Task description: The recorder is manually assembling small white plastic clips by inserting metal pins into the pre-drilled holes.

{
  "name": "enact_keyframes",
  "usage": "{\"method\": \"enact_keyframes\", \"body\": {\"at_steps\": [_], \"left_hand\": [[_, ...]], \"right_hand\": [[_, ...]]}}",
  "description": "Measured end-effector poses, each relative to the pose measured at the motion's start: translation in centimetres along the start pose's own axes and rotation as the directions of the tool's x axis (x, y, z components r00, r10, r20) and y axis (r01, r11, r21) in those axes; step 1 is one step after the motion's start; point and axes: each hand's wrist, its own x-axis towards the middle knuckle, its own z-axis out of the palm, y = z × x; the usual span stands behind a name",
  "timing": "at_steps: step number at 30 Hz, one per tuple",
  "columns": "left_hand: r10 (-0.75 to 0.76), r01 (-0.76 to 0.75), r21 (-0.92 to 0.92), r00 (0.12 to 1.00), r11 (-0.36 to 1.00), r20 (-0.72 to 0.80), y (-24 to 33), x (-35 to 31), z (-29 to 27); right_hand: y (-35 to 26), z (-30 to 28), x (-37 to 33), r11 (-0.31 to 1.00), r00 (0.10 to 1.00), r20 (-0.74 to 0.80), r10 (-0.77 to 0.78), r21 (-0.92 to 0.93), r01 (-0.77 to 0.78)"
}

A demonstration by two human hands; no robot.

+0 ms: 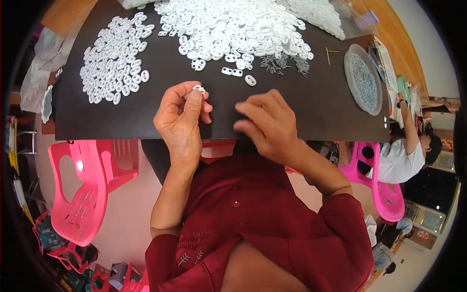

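My left hand (181,109) pinches a small white plastic piece with holes (199,89) between thumb and forefinger, just above the table's near part. To its right, my right hand (270,121) hovers with thumb and forefinger apart and the other fingers curled; motion blurs it a little, and nothing shows between its fingertips. Beyond the hands, a single white oval piece with two holes (250,80) lies by itself. Close to it are a few loose white pieces (232,72) at the edge of a large heap of white pieces (233,29). Grey screws or pins (276,64) lie at the heap's front right.
White oval pieces (114,61) spread over the dark table (126,119) at far left. A round clear tub of small metal parts (362,80) stands at right, near a thin brass-coloured rod (328,56). Pink chairs (87,190) flank me; another person (404,155) sits at right.
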Motion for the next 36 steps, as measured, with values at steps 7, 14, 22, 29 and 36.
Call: {"method": "enact_keyframes", "body": {"at_steps": [7, 14, 22, 29, 36], "left_hand": [[-0.023, 0.025, -0.041, 0.999, 0.999, 0.039, 0.1, -0.3, -0.5], [-0.008, 0.016, -0.107, 0.998, 0.994, 0.070, 0.0, -0.4, -0.9], [-0.009, 0.015, -0.070, 0.996, 0.997, 0.092, -0.1, -0.4, -0.8], [0.000, 0.006, -0.064, 0.996, 0.998, 0.094, -0.2, -0.3, -0.8], [-0.023, 0.025, -0.032, 0.996, 0.999, 0.082, 0.0, -0.1, -0.5]], "right_hand": [[1.9, -0.3, 0.7, 0.995, 0.997, -0.066, -0.037, -0.098, 0.031], [4.0, -1.8, 2.4, 0.953, 0.997, -0.082, 0.012, -0.301, -0.036], [6.5, -2.8, 1.0, 0.915, 0.982, -0.137, 0.130, -0.364, -0.172], [7.0, -2.3, 1.4, 0.929, 0.994, -0.020, 0.111, -0.352, -0.111], [7.0, -2.0, 1.8, 0.936, 0.994, -0.035, 0.103, -0.335, -0.108]]}}
